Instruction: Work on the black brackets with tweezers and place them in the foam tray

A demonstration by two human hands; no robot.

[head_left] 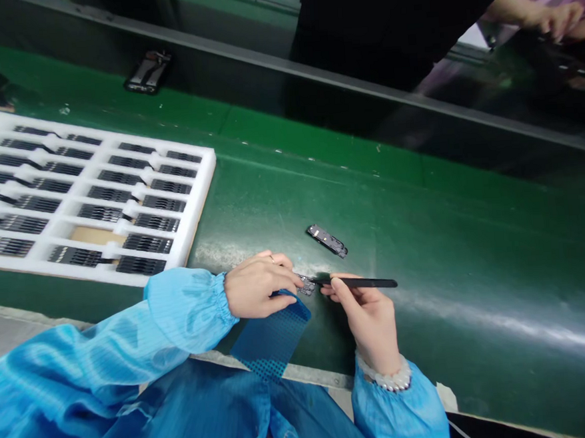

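A small dark component (306,285), flat and irregular in outline with metallic glints, is pinched at its edge between the thumb and fingertips of the left hand (257,287), which is closed about it just above the green conveyor belt (425,250); held so, the part is steadied for the tool and kept in plain sight. The right hand (366,314) is closed in a pen-like grip on black tweezers (357,283), slender and matte, whose tips are laid against the right side of the component, a grip suited to fine placing. Under the left hand, just below the component, a blue sheet (273,337) patterned with rows of small dots is spread over the belt's near edge, within easy reach of the tweezers. A second small black part (327,240), oblong and hard-edged, lies alone on the belt a little above and to the right of the component. Well to the left of the component a white foam tray (198,192) is set, its moulded channels filled with dark ribbed strips laid in pairs. The belt surface is smooth and faintly glossy. Both arms are covered by shiny blue gathered sleeves (179,313), and a pearl bracelet (386,379) is worn at the right wrist. Another person's hand (556,20) is seen far up and to the right, apart from the work.
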